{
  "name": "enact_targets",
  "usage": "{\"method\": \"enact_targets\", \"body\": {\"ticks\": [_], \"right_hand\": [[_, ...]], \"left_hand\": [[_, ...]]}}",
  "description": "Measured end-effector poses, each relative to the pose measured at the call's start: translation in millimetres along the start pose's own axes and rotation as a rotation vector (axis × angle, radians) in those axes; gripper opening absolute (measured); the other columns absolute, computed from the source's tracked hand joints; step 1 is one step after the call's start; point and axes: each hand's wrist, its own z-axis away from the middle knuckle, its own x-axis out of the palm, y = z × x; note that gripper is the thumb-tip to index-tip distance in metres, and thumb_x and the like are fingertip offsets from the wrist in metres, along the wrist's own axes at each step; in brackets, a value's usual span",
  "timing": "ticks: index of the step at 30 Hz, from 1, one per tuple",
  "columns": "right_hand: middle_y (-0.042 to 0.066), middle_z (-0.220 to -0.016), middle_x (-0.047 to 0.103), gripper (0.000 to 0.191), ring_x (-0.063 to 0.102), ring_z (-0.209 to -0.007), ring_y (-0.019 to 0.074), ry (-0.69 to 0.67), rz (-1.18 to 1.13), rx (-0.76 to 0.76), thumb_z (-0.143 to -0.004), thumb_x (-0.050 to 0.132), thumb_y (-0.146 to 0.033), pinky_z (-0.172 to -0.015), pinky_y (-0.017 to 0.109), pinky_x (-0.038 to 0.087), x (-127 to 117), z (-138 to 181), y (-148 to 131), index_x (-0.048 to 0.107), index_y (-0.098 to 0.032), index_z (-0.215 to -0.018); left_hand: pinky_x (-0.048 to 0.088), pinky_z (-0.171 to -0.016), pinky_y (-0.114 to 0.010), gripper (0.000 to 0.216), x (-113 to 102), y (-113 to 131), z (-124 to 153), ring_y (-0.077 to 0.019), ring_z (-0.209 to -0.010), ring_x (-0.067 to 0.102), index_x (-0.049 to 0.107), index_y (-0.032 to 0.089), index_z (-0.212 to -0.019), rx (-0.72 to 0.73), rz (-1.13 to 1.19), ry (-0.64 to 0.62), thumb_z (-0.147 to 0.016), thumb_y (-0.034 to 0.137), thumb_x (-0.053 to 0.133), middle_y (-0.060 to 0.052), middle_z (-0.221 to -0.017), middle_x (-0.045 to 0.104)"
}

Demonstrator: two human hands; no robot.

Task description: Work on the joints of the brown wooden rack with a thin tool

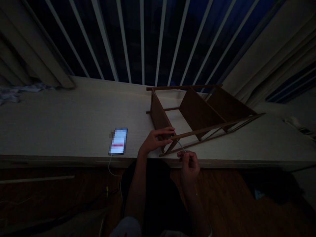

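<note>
- Dim light here: a dark brown wooden shelf rack [197,112] lies on its side on the pale, wood-grained bench [61,115], slats and flat panels angled to the right.
- The left hand [155,140] has its grip closed over the rack's near corner rail.
- The right hand [189,164] pinches a thin silvery metal rod [181,145], its tip at that corner, just over the bench's front edge.
- A lit black smartphone [118,141] lies flat to the left, with bare bench beyond it.

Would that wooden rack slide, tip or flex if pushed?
The wooden rack probably slides rather than tips: it lies broad on the ledge. Thin rails suggest it is light and may flex slightly. The left hand steadies its corner.
</note>
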Motion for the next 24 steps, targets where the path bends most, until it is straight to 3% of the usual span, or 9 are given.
{"method": "enact_targets", "body": {"ticks": [13, 18, 24], "right_hand": [[0.0, -0.074, 0.06, 0.016, 0.06, -0.069, 0.0132, 0.047, -0.115, -0.022, -0.081, 0.055, -0.025, -0.07, 0.031, 0.046, 3.4, -0.9, -5.4, 0.049, -0.02, -0.095], [0.001, -0.077, 0.059, 0.007, 0.058, -0.072, 0.0134, -0.021, -0.062, -0.14, -0.082, 0.052, -0.021, -0.07, 0.03, 0.045, 0.3, -2.5, -7.5, 0.058, -0.02, -0.087], [0.003, -0.078, 0.059, 0.015, 0.056, -0.077, 0.0156, -0.108, 0.044, -0.185, -0.085, 0.047, -0.023, -0.07, 0.031, 0.045, -4.1, -2.6, -9.4, 0.062, -0.019, -0.085]], "left_hand": [[0.049, -0.085, -0.032, 0.034, 0.0, 0.4, 0.2, -0.0215, -0.115, 0.051, 0.063, 0.02, -0.104, -0.009, -0.019, -0.004, -0.07, 0.024, 0.066, -0.01, -0.12, 0.057], [0.047, -0.089, -0.034, 0.035, 0.2, -0.5, 0.4, -0.0217, -0.116, 0.051, 0.063, 0.021, -0.104, -0.016, -0.02, 0.002, -0.07, 0.024, 0.067, -0.009, -0.12, 0.058], [0.039, -0.099, -0.037, 0.034, 0.2, 2.0, -0.4, -0.0209, -0.115, 0.051, 0.064, 0.018, -0.103, 0.002, -0.002, 0.001, -0.069, 0.023, 0.067, -0.01, -0.119, 0.058]]}}
